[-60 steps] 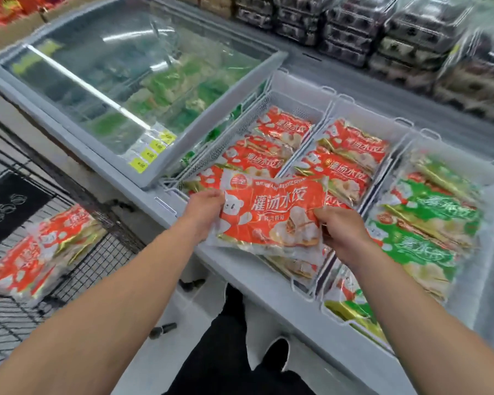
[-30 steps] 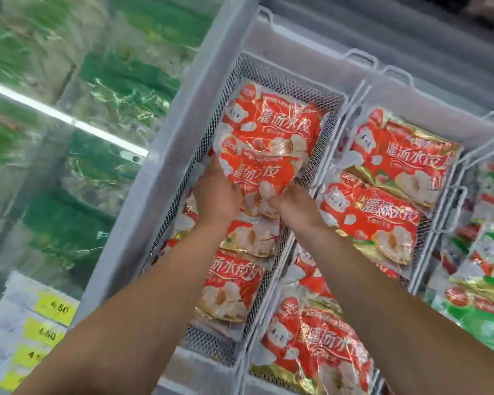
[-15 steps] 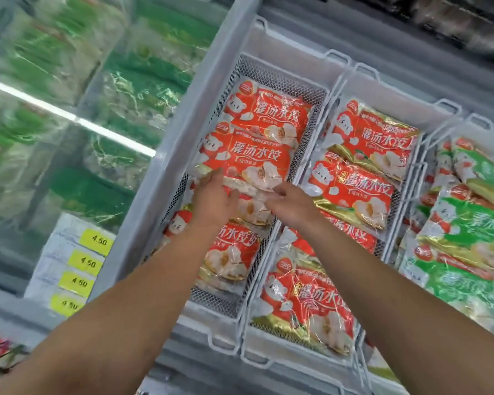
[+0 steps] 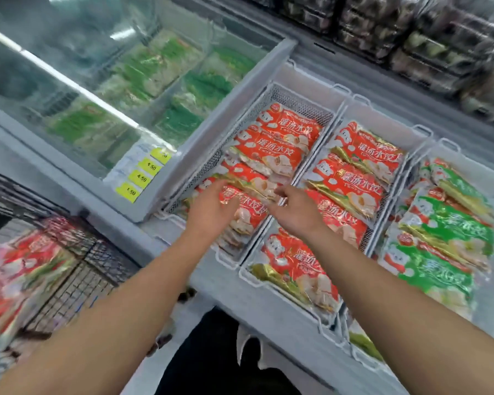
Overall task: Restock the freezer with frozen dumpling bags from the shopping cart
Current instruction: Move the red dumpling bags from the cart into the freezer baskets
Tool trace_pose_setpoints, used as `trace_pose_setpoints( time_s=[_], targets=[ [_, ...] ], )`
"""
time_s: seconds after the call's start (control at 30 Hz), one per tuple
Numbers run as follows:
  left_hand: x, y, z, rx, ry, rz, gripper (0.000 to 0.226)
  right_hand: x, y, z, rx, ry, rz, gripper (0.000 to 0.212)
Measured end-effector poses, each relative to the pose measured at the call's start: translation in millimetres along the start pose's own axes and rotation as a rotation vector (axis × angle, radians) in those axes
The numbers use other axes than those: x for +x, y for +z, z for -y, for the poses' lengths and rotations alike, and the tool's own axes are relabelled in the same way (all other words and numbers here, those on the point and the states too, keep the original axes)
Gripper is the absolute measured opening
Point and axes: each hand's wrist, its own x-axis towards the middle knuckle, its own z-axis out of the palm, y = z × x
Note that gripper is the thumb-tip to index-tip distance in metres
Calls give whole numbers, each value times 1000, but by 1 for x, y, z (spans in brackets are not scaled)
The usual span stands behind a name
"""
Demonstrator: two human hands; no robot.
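We rest left hand (image 4: 211, 209) flat on the near red bag (image 4: 241, 208) in the left basket (image 4: 211, 149); right hand (image 4: 293, 208) loose, empty. Best tuck edges below the rim.

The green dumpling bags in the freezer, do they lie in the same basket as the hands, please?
No, the green dumpling bags lie in the rightmost basket, not the leftmost.

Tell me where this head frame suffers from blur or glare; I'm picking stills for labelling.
Head view: the cart bags at lower left and the packs top right are motion-smeared; a bright glare streak crosses the glass lid, veiling the green bags beneath; the left hand and right hand are slightly soft; print on the red bags stays readable; wide-angle bending shows at the edges.
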Motion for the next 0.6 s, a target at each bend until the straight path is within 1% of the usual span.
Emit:
trace_pose_setpoints(
  time_s=[0.1, 0.2, 0.3, 0.37, 0.6],
  targets=[
    [-65, -15, 8, -55, -66, -126, 51, -51, 18, 10, -62, -109, 5, 44],
    [-125, -35, 21, -72, -97, -180, 46, -96, 40, 23, -98, -204, 13, 42],
    [-176, -60, 43, -68, -188, -226, 53, -130, 64, 41, -159, -289, 66, 48],
    [-213, -80, 61, -77, -231, -301, 56, -151, 84, 59, -208, -367, 111, 51],
    [-323, -139, 133, -124, -405, -489, 55, -208, 168, 125, -289, -557, 236, 55]
  ],
)
